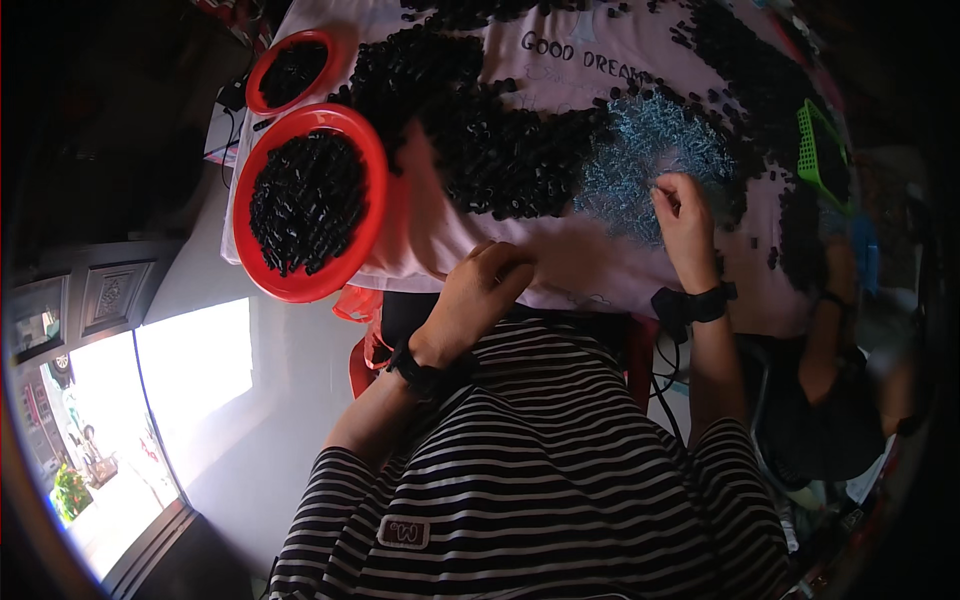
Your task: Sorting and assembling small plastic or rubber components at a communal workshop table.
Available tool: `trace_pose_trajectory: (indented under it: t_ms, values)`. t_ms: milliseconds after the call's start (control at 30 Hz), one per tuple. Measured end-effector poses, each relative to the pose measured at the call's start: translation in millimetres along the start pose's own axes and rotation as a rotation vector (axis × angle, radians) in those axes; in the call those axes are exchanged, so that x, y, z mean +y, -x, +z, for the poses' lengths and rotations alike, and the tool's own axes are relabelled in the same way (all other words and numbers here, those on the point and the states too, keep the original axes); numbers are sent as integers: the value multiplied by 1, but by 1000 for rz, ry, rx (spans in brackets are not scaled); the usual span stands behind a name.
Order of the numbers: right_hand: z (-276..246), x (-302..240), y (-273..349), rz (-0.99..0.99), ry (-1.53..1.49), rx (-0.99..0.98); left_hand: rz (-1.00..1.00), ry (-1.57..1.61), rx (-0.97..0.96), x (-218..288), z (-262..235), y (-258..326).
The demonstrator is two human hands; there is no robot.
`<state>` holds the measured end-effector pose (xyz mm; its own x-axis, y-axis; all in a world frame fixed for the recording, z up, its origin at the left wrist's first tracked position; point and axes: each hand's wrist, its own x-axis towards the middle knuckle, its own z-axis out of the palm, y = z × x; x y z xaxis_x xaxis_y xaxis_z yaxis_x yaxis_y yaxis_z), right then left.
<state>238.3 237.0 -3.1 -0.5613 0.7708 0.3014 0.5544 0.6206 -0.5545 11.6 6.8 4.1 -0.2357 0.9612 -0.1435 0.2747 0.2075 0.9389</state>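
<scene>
My right hand (684,225) is at the near edge of a pile of thin bluish-silver pieces (640,150) that look like small screws. Its thumb and fingertips are pinched together, and whatever lies between them is too small to make out. Closer to my body, my left hand (478,298) rests by the table's front edge with its fingers curled inward. Anything inside that hand is hidden. Heaps of small black cylindrical parts (510,160) spread beside the silver pile. More of these black parts fill a large red basin (374,215) on the left.
A smaller red basin (254,82) of black parts stands behind the large one. Pink printed cloth (570,245) covers the table. At the right edge sits a green basket (808,150). Another person (825,400) sits at the right, one arm reaching toward the table.
</scene>
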Motion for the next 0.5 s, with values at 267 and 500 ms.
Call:
trace_pose_trajectory:
  t_ms: [267,500]
  values:
    - [-1,33,3,7,671,51,-12,-27,0,-2,4,-1]
    - [-1,40,-19,-96,339,83,-57,-17,-27,-15,-1,-6]
